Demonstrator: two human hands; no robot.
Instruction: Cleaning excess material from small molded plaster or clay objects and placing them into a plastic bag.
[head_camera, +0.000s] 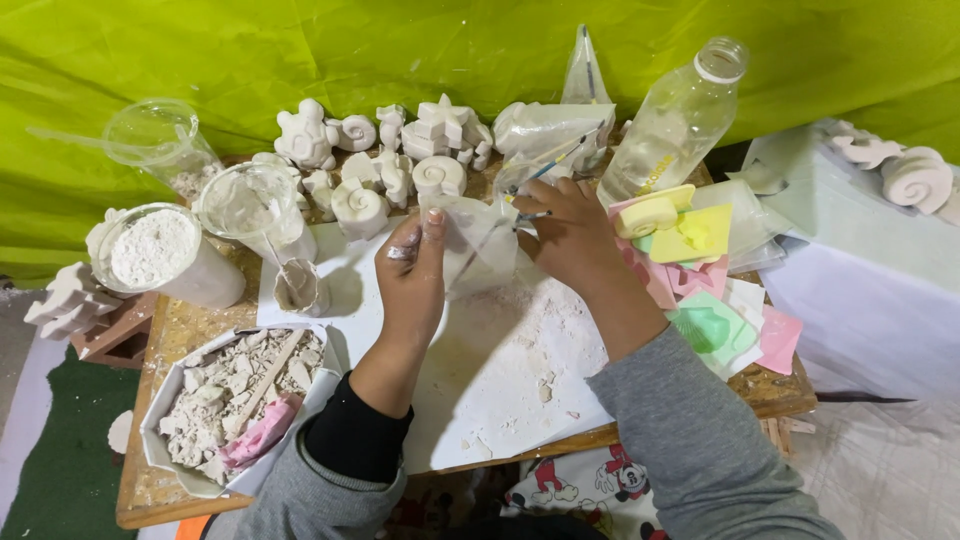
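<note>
Plaster figures (385, 160) behind white sheet (510, 380)

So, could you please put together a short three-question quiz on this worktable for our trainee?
1. True or false: the clear plastic bottle has its cap on.
2. Which hand holds the thin brush: A left, B right?
3. What fills the white tub at the far left?

Key:
1. False, its neck is open.
2. B, the right hand; the left hand steadies the clear mould.
3. White powder.
</note>
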